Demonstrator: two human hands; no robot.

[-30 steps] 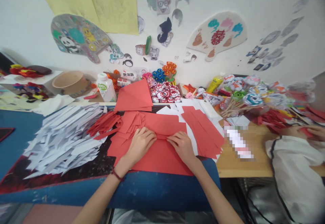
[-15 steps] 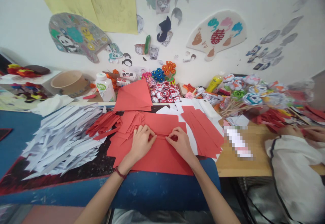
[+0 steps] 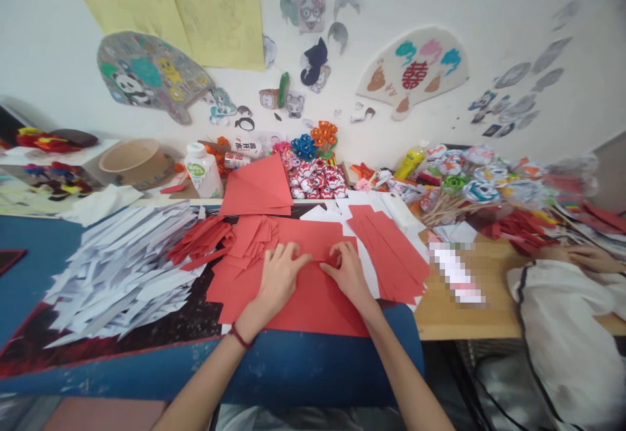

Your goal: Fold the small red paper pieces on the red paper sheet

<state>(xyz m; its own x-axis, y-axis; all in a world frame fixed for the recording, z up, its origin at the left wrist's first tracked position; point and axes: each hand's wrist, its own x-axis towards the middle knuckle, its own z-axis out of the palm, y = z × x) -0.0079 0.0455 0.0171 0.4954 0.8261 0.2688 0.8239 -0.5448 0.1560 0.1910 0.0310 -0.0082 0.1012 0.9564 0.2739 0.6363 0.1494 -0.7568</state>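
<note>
A narrow red paper strip [image 3: 317,255] lies between my two hands, on top of larger red paper sheets [image 3: 313,300]. My left hand [image 3: 281,276] is at its left end, fingers curled and thumb stretched along the strip's near edge. At the right end, my right hand [image 3: 348,276] has thumb and fingers bent around the strip. My fingers partly hide both ends. Just left of my left hand is a loose stack of small red paper pieces [image 3: 252,238].
White folded paper pieces [image 3: 127,268] are heaped at left, beside red folded pieces [image 3: 200,240]. Cut red strips [image 3: 388,252] lie at right on white paper. A white bottle [image 3: 203,171] stands behind. Another person's sleeve [image 3: 562,333] is at far right, near paper flowers [image 3: 484,183].
My left thumb has slid right along the strip, and its pinch has loosened. My right fingers have lifted slightly and spread. The view has shifted a little.
</note>
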